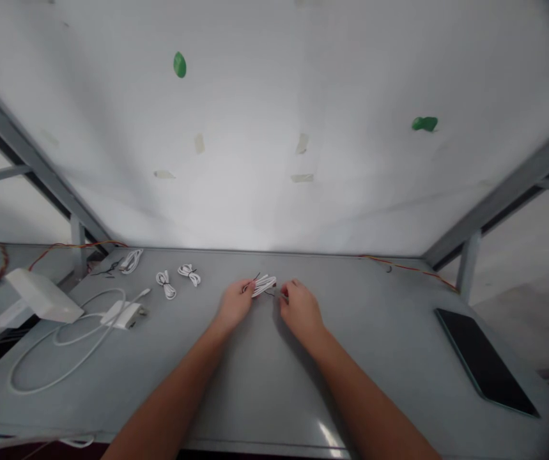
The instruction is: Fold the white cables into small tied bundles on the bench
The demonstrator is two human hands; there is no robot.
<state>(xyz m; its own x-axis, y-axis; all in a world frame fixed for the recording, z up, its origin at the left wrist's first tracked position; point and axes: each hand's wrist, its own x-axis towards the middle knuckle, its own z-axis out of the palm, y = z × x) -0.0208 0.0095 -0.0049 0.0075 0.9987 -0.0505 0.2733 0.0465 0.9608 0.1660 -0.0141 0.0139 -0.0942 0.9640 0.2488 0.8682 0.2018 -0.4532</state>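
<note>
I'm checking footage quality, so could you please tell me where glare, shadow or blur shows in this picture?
Head view throughout: a glare streak on the table near its front edge; a soft shadow beside the right hand; darkened corners at right; slightly soft detail in the held cable.

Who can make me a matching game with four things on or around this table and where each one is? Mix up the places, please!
Things:
1. dark-screened phone or tablet
2. bundled white cable at the centre
3. green patches
4. white plug adapter

Places:
A. stuck on the white panel at the back
B. on the left side of the grey table
C. lying flat on the table's right side
D. held in the left hand

Right pairs: 1-C, 2-D, 3-A, 4-B
</note>
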